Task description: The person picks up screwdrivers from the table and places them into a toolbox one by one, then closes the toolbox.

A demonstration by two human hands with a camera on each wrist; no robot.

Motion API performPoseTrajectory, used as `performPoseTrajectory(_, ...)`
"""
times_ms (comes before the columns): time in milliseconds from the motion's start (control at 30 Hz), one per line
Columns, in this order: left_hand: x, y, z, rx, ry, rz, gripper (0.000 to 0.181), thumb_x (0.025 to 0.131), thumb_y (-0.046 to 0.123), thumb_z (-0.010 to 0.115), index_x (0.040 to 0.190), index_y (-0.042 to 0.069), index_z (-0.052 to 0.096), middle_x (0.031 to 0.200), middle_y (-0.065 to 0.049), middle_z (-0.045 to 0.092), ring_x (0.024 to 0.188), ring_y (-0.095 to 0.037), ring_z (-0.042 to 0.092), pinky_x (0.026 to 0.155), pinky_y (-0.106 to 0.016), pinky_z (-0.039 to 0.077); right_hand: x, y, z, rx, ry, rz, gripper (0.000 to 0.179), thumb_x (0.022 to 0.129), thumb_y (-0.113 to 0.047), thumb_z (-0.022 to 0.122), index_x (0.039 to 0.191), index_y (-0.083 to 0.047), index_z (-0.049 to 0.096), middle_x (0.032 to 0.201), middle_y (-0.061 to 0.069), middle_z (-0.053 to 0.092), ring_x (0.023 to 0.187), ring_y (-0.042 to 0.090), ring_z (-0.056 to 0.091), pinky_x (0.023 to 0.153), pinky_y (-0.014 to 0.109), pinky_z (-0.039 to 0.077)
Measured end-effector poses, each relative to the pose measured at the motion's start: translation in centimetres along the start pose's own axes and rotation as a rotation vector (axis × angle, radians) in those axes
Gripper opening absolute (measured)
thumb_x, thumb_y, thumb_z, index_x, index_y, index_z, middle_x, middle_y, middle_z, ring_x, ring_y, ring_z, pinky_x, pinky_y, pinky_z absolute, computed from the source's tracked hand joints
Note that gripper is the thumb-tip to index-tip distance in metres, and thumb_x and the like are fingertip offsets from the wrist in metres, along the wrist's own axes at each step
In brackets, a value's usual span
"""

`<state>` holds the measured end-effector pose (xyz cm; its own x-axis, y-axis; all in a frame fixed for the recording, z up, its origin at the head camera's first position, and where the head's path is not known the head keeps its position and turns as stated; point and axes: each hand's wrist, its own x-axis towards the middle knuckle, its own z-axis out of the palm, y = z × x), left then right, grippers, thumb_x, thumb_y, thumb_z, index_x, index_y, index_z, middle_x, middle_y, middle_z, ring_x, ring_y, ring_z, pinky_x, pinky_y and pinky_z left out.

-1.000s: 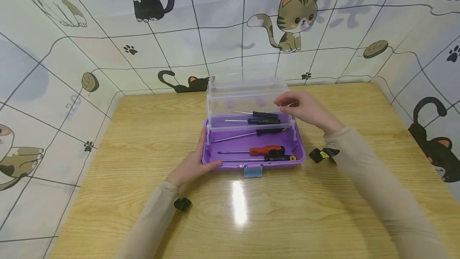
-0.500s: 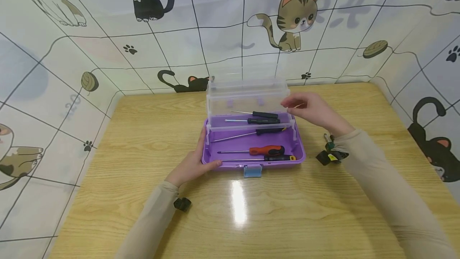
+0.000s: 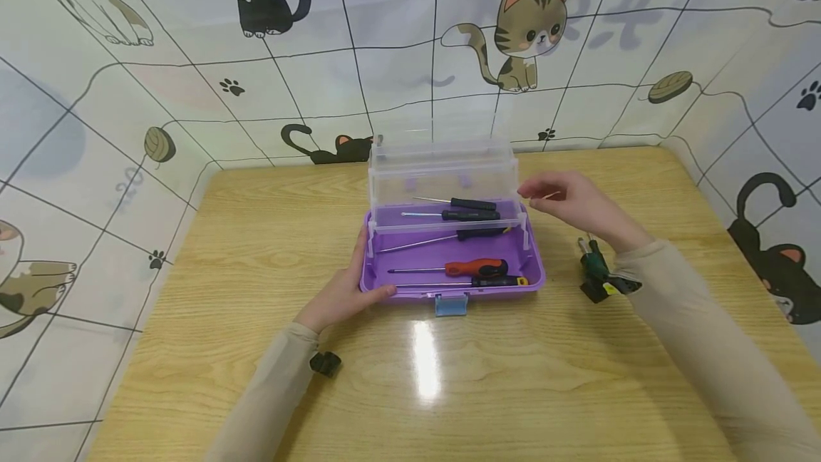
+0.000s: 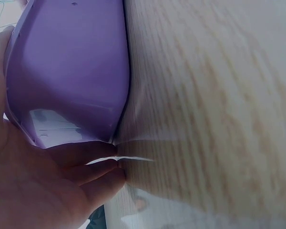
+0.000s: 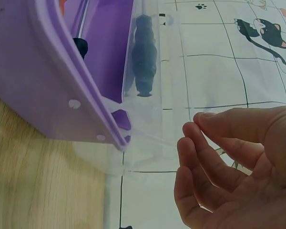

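A purple toolbox [image 3: 532, 273] with its clear lid [image 3: 442, 155] raised stands on the table. My left hand [image 3: 343, 298] holds its front left corner, thumb on the front rim and fingers along the end wall. In the left wrist view, the fingertips reach down to the tabletop. My right hand [image 3: 574, 205] is in the air just right of the lid, fingers loosely curled, thumb tip close to the index fingertip, holding nothing visible. Two black-handled screwdrivers [image 3: 471, 216] lie in the clear upper tray [image 3: 385, 223]. Below, a red-and-black screwdriver [image 3: 476, 269] and two black-and-yellow screwdrivers [image 3: 490, 281] lie in the base.
The wood-grain table [image 3: 256, 248] extends around the toolbox. A cat-printed sheet [image 3: 398, 34] forms the back and sides behind it. A blue latch [image 3: 452, 305] hangs down at the toolbox's front.
My right hand has drawn to the right, away from the lid, in small steps. My left hand, the toolbox and the screwdrivers have kept their places.
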<state>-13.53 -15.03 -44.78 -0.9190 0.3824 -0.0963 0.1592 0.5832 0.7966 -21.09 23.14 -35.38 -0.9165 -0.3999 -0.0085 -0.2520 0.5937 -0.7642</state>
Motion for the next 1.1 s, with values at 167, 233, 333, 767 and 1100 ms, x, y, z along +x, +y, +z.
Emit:
performPoseTrajectory(167,0.0,0.0,-0.1,0.002,0.000,-0.001,0.108,0.072,0.051,0.067,0.139,0.035,-0.016,0.136,-0.019,0.034,0.106,-0.030,0.051,0.091,-0.043,0.038,-1.0,1.0,-0.5,-0.019,0.016,0.045,0.022,0.089,-0.014,0.056,0.109,-0.006,0.060,0.107,0.007,0.059,0.096,0.017,0.052,0.081,0.028,0.043)
performPoseTrajectory(233,0.1,0.1,-0.1,0.006,0.000,0.012,0.108,0.072,0.051,0.067,0.139,0.035,-0.016,0.136,-0.020,0.035,0.105,-0.030,0.052,0.090,-0.043,0.038,-1.6,1.4,-0.7,-0.016,0.024,0.064,0.025,0.089,-0.018,0.056,0.111,-0.007,0.060,0.110,0.008,0.058,0.097,0.017,0.052,0.080,0.025,0.042)
performPoseTrajectory(333,0.2,0.1,-0.1,0.009,0.002,0.030,0.109,0.072,0.051,0.067,0.140,0.034,-0.016,0.133,-0.020,0.038,0.104,-0.030,0.053,0.089,-0.043,0.039,-2.4,2.1,-0.9,-0.004,0.025,0.093,0.029,0.089,-0.022,0.055,0.114,-0.007,0.058,0.113,0.008,0.057,0.100,0.018,0.051,0.080,0.021,0.042)
performPoseTrajectory(767,0.4,-0.1,-0.2,0.010,0.025,0.045,0.111,0.069,0.052,0.069,0.141,0.032,-0.014,0.134,-0.019,0.038,0.105,-0.030,0.052,0.089,-0.042,0.040,-5.0,5.0,-1.0,0.029,0.051,0.144,0.031,0.089,-0.019,0.056,0.116,-0.004,0.056,0.115,0.013,0.056,0.094,0.012,0.055,0.072,0.018,0.046)
performPoseTrajectory(1100,0.3,2.3,-1.1,-0.121,-0.051,0.109,0.113,0.074,0.030,0.072,0.140,0.025,-0.019,0.148,-0.009,0.002,0.126,-0.037,0.026,0.101,-0.045,0.024,-7.1,6.6,-0.5,0.021,0.058,0.209,0.034,0.089,-0.024,0.055,0.117,-0.005,0.055,0.114,0.014,0.056,0.094,0.017,0.053,0.072,0.018,0.045)
